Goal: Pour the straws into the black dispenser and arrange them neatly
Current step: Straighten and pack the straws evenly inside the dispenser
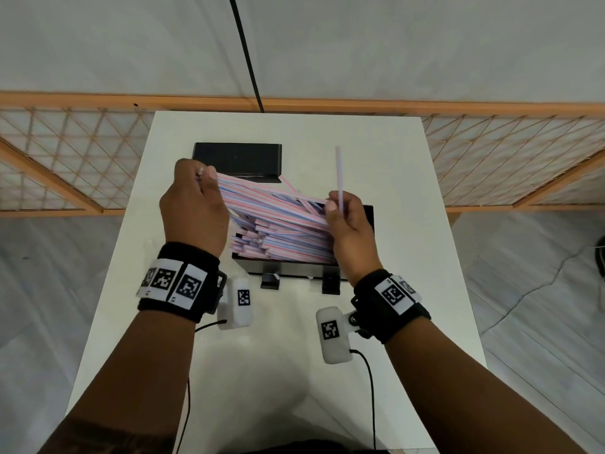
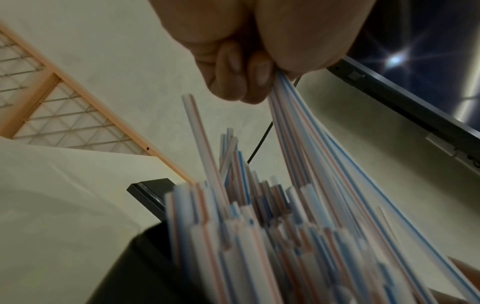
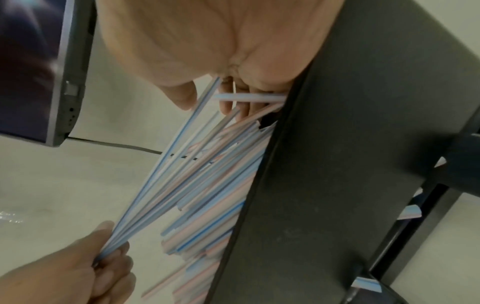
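A black dispenser (image 1: 288, 262) stands mid-table, heaped with pink-and-blue striped straws (image 1: 281, 244) lying at mixed angles. My left hand (image 1: 193, 198) pinches the left ends of a raised bundle of straws (image 1: 271, 201) above the box; its curled fingers (image 2: 241, 76) show in the left wrist view. My right hand (image 1: 347, 221) grips the bundle's right ends, and one single straw (image 1: 339, 178) sticks up from it. In the right wrist view the bundle (image 3: 166, 185) runs beside the dispenser wall (image 3: 324, 185) down to the left hand (image 3: 103, 259).
The dispenser's black lid (image 1: 237, 158) lies behind the box on the white table (image 1: 294, 371). A straw end (image 1: 288, 184) pokes out near the lid. Two black feet (image 1: 270, 280) stand at the dispenser's front. Wooden lattice panels (image 1: 65, 158) flank the table. A black cable (image 1: 245, 54) hangs behind.
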